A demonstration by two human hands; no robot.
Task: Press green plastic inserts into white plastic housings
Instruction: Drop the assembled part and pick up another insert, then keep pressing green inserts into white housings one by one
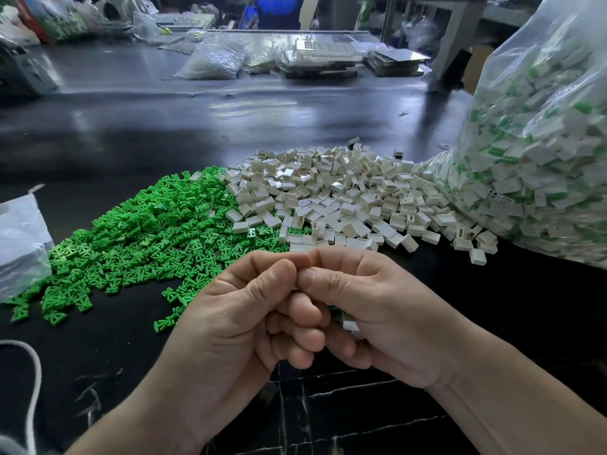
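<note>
While thumb-to-thumb — hands (295, 310) curled, housings (350, 324) inside

- A white cord (35, 395) loops at the lower left.
- A crumpled clear bag (19, 238) lies at the left edge.
- Another clear bag (215, 60) and stacked trays (320, 57) sit upper centre on the dark table (164, 126).

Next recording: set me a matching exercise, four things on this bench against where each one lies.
Things:
1. green inserts
2. white housings
3. large clear bag
4. white cord

Places:
A. at the right edge, stuffed with white and green parts
B. bottom left, curving down to the frame edge
C. spread out left of centre
D. heaped in the centre, between the green pile and the bag

Pairs: 1-C, 2-D, 3-A, 4-B
</note>
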